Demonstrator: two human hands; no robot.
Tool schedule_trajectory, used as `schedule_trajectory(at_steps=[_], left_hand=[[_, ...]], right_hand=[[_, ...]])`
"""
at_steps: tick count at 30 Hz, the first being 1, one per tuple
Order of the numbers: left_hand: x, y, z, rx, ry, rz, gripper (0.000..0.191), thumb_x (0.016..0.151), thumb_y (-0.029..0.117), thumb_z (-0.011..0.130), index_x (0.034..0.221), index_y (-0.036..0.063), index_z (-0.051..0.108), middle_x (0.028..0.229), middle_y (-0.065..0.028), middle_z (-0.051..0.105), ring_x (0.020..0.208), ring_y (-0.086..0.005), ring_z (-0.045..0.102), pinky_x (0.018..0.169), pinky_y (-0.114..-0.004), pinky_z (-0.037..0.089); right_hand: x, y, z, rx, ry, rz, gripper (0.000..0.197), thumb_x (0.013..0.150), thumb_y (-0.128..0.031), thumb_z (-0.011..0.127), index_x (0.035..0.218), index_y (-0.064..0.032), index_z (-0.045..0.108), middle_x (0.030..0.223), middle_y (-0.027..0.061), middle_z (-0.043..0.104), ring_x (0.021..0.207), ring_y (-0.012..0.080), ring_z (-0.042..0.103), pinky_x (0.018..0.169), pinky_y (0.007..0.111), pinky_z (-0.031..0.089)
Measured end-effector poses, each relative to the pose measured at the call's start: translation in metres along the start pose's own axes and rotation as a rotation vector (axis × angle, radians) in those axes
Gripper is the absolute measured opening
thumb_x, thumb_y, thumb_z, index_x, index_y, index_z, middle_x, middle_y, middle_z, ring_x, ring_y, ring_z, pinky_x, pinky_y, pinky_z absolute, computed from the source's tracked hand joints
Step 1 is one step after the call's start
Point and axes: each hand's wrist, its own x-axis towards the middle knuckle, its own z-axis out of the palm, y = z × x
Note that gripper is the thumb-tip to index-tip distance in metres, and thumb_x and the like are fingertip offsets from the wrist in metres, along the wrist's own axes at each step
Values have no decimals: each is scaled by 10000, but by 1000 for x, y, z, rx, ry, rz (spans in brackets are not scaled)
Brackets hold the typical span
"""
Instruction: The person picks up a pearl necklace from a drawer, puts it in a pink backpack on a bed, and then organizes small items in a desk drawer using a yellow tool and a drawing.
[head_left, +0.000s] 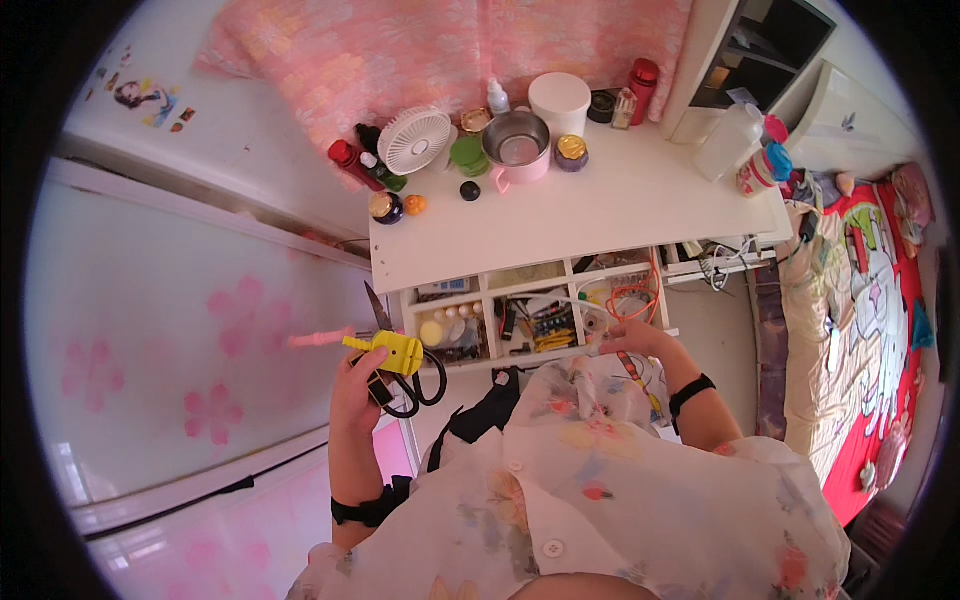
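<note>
My left hand (356, 394), left of the open drawer, grips several items together. Among them are scissors (380, 309) with black loop handles and blades pointing up, and a yellow plastic tool (397, 352). A pink stick-like item (321, 339) juts out to the left, and a small black-and-gold item (379, 388) sits by my fingers. Over the front right of the drawer (442, 369), my right hand (641, 339) has its fingers extended with nothing visible in them. Its fingertips are beside a small round roll (594, 321); whether they touch it, I cannot tell.
Drawer compartments hold batteries (553, 330), an orange cable (634, 296) and bottles. On the white desk (585, 210) stand a fan (415, 140), a pink-handled metal pot (517, 142), a white tub (560, 101) and jars. A bed (847, 315) lies right, sliding doors (165, 315) left.
</note>
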Motion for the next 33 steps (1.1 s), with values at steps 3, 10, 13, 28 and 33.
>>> schedule_trajectory(at_steps=[3,10,13,28,33], left_hand=[[6,1,-2,22,-27,-32,343,801,97,602,1094,-54,507,1012,-132,599,880,-230,606,744,-364,508],[26,-14,-30,20,-95,-94,325,804,94,600,1084,-46,514,962,-121,602,838,-220,611,712,-339,510],[35,-19,-33,22,-148,-128,325,799,92,609,1078,-44,512,947,-116,596,815,-215,611,699,-330,509],[40,-43,-58,205,-77,-200,278,771,78,646,1029,8,569,909,-53,612,817,-158,597,683,-295,491],[33,-47,-73,201,-5,-181,240,769,90,650,980,-4,585,875,-59,617,786,-164,601,687,-284,483]], right_hand=[[-20,4,13,92,-50,57,420,715,-409,708,822,-9,634,741,57,605,694,139,538,639,299,419],[-45,18,53,343,-26,149,397,744,-404,689,676,-26,589,587,-5,515,567,86,460,531,267,373],[-52,13,60,375,7,119,380,756,-393,679,678,-32,591,580,-14,519,575,87,489,537,274,376],[34,-45,2,418,768,191,488,699,-401,701,887,39,604,859,166,629,784,262,613,667,354,487],[93,-56,21,171,833,332,679,659,-541,666,1006,28,540,1031,252,599,959,371,591,802,403,463]])
